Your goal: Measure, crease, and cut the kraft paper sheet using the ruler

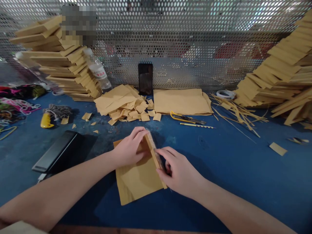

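The left hand (130, 148) pressed open-palmed on the brown paper envelope (138, 182) lying on the blue table (231, 169). The right hand (177, 172) pinched its raised edge.

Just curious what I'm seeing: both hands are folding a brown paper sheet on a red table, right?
Not quite. The head view shows the table is blue, not red. The left hand and right hand are indeed folding the brown paper sheet on it.
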Available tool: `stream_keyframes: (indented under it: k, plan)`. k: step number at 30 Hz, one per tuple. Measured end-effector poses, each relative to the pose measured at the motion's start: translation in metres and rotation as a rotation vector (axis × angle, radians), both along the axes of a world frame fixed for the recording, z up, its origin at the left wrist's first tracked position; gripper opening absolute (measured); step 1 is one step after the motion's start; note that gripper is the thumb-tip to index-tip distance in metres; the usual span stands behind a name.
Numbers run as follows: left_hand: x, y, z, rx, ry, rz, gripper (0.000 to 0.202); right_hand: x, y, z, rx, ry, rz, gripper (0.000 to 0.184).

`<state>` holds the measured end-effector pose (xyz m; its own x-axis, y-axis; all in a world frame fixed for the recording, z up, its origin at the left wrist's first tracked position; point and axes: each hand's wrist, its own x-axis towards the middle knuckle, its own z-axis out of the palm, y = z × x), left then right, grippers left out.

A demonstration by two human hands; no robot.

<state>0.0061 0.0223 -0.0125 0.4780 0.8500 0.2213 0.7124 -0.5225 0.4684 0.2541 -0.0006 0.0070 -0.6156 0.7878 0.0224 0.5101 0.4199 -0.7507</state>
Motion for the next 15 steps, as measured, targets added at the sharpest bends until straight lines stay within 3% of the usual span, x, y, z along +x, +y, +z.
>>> stream_keyframes:
  k: [7, 15]
  plan:
    - [-0.0004, 0.001, -0.0008, 0.058, 0.029, -0.014, 0.043, -0.0019, -0.0034, 0.001, 0.024, -0.073, 0.013, 0.053]
    - [0.0011, 0.0025, 0.0031, 0.049, -0.02, -0.011, 0.036, -0.0059, -0.0052, -0.0014, 0.047, 0.004, 0.007, 0.047]
